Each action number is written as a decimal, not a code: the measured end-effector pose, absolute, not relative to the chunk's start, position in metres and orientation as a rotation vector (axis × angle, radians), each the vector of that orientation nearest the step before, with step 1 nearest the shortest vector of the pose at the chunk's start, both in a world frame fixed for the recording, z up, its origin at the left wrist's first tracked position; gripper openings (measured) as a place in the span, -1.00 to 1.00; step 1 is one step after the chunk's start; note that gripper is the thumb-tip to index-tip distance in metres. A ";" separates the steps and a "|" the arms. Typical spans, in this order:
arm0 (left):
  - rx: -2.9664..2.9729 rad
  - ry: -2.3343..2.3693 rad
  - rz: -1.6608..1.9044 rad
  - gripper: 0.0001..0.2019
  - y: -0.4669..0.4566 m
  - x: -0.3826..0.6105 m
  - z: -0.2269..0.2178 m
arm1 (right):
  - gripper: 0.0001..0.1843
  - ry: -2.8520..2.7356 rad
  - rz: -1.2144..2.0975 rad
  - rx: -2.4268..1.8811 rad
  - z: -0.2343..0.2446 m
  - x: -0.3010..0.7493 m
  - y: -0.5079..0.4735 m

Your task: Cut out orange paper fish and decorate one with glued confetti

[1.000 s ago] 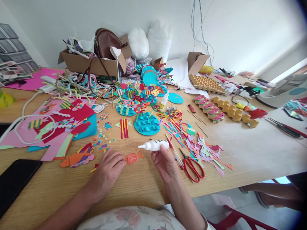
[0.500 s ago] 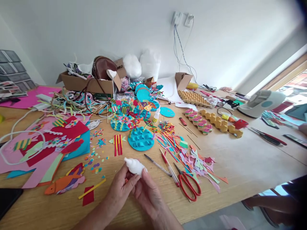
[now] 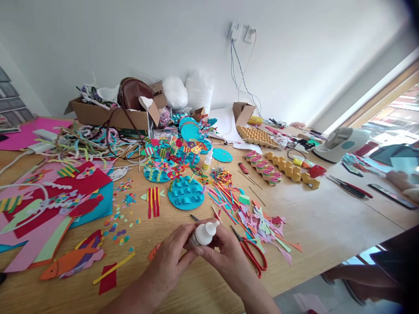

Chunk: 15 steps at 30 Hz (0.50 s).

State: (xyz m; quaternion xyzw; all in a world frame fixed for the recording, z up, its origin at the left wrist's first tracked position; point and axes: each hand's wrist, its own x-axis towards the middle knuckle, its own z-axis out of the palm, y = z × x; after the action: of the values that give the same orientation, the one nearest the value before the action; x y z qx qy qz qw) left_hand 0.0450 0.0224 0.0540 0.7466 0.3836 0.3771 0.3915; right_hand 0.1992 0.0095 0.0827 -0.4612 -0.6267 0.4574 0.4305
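Note:
Between my hands is a small white squeeze bottle (image 3: 203,234) with a pointed nozzle, which looks like a glue bottle. Its nozzle tips up and to the right. My left hand (image 3: 173,250) wraps its left side, and the fingers of my right hand (image 3: 227,257) close round the other side. Just beyond the bottle lies a blue paper disc (image 3: 186,194) covered in raised paper loops. To its left is a striped paper fish (image 3: 153,203). Red-handled scissors (image 3: 252,255) rest right of my right hand. An orange piece (image 3: 153,252), partly hidden, shows beside my left hand.
Colourful paper scraps (image 3: 258,224) spread to the right, with egg-carton strips (image 3: 291,168) behind them. Paper sheets (image 3: 54,213) and an orange paper fish (image 3: 68,261) lie left. A cardboard box (image 3: 108,117) stands by the wall. Another person's hand (image 3: 401,181) is at far right.
The bottle has turned from lying with its nozzle leftward to tipped up with its nozzle rightward. Both hands have shifted right in the view and keep hold of it. The view has turned slightly.

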 end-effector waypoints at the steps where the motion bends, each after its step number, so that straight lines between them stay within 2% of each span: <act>1: 1.933 0.969 0.960 -0.69 0.023 0.046 0.054 | -0.78 -1.566 1.146 -1.151 0.085 0.204 0.011; 5: 2.096 1.040 1.009 -0.57 0.026 0.038 0.054 | -0.74 -1.506 1.030 -1.230 0.100 0.241 0.037; 10: 2.193 0.980 1.098 -0.83 0.025 0.017 0.054 | -0.71 -1.611 0.576 -1.539 0.114 0.299 0.118; 15: 2.201 0.864 1.096 -0.86 0.019 -0.002 0.043 | -0.76 -1.657 0.492 -1.637 0.096 0.304 0.198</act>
State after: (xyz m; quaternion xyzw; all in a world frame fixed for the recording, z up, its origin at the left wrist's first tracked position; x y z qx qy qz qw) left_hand -0.0021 0.0190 0.0428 0.8145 0.3198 0.4055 0.2643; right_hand 0.3044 0.1980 0.0961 -0.6386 -0.6461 0.1919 0.3714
